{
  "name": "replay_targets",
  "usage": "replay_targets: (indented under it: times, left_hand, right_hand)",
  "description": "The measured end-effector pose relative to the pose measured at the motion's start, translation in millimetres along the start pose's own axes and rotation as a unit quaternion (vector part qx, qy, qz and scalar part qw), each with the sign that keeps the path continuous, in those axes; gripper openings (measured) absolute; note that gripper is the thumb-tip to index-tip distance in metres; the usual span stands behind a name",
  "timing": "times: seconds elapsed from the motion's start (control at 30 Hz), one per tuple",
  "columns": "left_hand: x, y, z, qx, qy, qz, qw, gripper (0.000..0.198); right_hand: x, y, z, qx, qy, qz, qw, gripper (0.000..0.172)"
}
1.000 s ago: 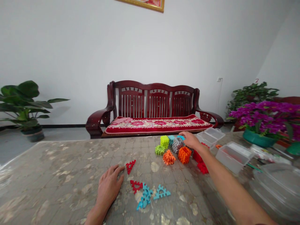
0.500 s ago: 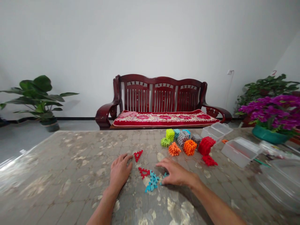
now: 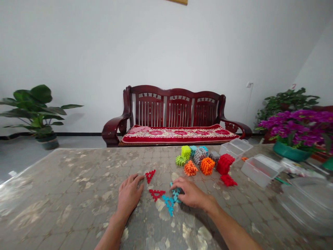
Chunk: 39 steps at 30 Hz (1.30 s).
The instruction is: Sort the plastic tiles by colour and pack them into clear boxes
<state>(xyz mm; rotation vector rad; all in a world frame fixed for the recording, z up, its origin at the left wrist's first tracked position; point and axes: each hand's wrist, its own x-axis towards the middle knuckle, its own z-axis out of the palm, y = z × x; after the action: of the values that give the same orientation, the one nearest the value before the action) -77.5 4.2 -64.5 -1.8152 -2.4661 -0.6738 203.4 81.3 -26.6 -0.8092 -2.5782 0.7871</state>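
Note:
My left hand (image 3: 130,192) lies on the table with its fingers stretched out, holding nothing. Just beyond its fingertips is a red toothed triangle piece (image 3: 150,176). A second red triangle (image 3: 156,194) lies between my hands, with a blue toothed triangle (image 3: 169,204) beside it. My right hand (image 3: 191,193) has its thumb and fingers around another blue toothed piece (image 3: 176,195), partly hidden under the fingers. That piece stands close to the loose blue triangle; whether they touch I cannot tell.
Behind my right hand stand built toothed blocks: a green one (image 3: 185,152), a grey one (image 3: 200,155), an orange one (image 3: 207,166) and a red one (image 3: 225,164), among several others. Further right are a clear plastic box (image 3: 260,171) and a pot of purple flowers (image 3: 293,151).
My right hand has closed on a blue piece, which now stands tilted. The other blue triangle lies turned differently. My left hand stays flat. The whole view has shifted slightly.

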Motion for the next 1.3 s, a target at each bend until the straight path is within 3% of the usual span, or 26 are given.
replay_targets:
  times: [0.2,0.33,0.43,0.57,0.7,0.9,1.0,1.13,1.23,1.3]
  left_hand:
    - [-0.9,3.0,-3.4,-0.001,-0.007,-0.008,1.000,0.034]
    - [-1.0,3.0,-4.3,-0.004,-0.012,-0.007,1.000,0.035]
    - [-1.0,2.5,-4.2,-0.005,-0.011,-0.006,1.000,0.035]
    - [-0.7,1.8,-3.1,-0.004,-0.012,-0.007,1.000,0.036]
    - [-0.5,0.5,-0.9,0.003,-0.003,-0.001,1.000,0.036]
    - [-0.2,0.2,-0.3,0.014,-0.011,-0.005,1.000,0.037]
    - [0.2,1.1,-1.7,0.013,-0.016,-0.010,1.000,0.037]
    - [0.7,1.9,-2.0,0.011,-0.024,-0.018,0.999,0.037]
    - [1.1,0.1,0.9,0.008,-0.018,-0.019,1.000,0.037]
    - [1.7,-3.0,4.1,0.006,-0.015,-0.017,1.000,0.037]
  right_hand:
    - [3.0,30.5,-3.9,0.019,0.122,0.068,0.990,0.062]
    - [1.2,19.8,-6.4,-0.037,0.157,0.152,0.975,0.043]
    - [1.4,2.8,-7.3,-0.136,0.137,0.217,0.957,0.026]
    - [4.2,-10.5,-5.0,-0.228,0.070,0.267,0.934,0.029]
    - [6.5,-8.4,-3.0,-0.250,0.041,0.288,0.924,0.024]
    - [6.7,-5.9,-8.2,-0.256,0.045,0.281,0.924,0.021]
    - [9.2,-3.8,-33.0,-0.220,0.104,0.244,0.939,0.015]
    - [26.9,18.2,-102.1,-0.200,0.222,0.232,0.926,0.017]
    - [49.3,51.4,-153.9,-0.194,0.235,0.277,0.911,0.017]
    - [63.1,75.9,-175.3,-0.194,0.226,0.295,0.908,0.015]
